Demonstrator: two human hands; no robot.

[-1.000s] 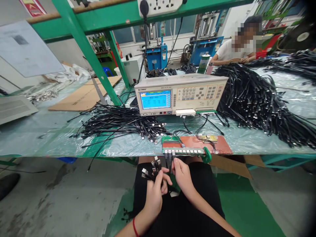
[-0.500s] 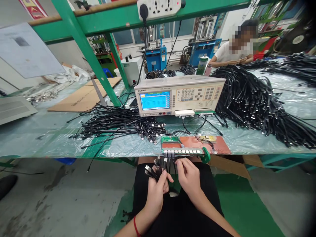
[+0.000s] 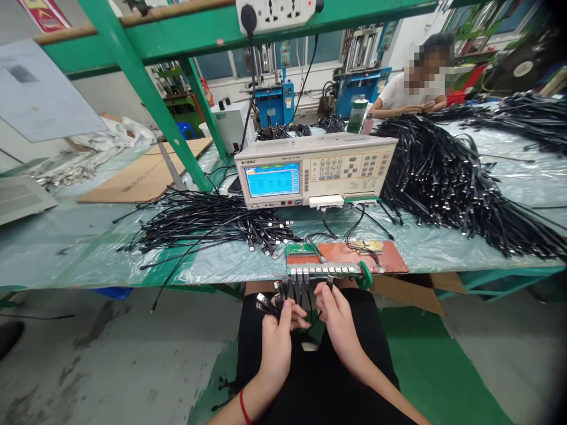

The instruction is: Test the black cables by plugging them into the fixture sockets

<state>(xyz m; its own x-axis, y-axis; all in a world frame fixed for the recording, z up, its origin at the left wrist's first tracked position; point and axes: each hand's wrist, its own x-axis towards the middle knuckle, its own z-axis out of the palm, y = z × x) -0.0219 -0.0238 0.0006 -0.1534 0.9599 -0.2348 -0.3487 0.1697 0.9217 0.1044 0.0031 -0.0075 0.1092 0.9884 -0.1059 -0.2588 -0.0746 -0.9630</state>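
Black USB cables (image 3: 266, 304) stand bunched in the left hand (image 3: 278, 339), nearer the wearer than the tester (image 3: 319, 171), with their metal plugs pointing up and away. The left fingers are closed around the bunch. The right hand (image 3: 339, 316) pinches a single plug (image 3: 330, 282) between thumb and fingers, just short of the socket row (image 3: 325, 270) and apart from it. Three connected plugs (image 3: 300, 278) sit side by side at the left end of that row, their leads hanging down between the hands.

The socket row runs along the table edge in front of the tester, with a red board (image 3: 349, 254) behind it and a green clamp (image 3: 365, 276) at its right end. A loose cable pile (image 3: 212, 224) lies to the left of the tester; a larger cable heap (image 3: 443, 183) spreads to its right. Beyond the tester, to the right, a person (image 3: 411, 88) in a white top sits with both hands together near the cables.
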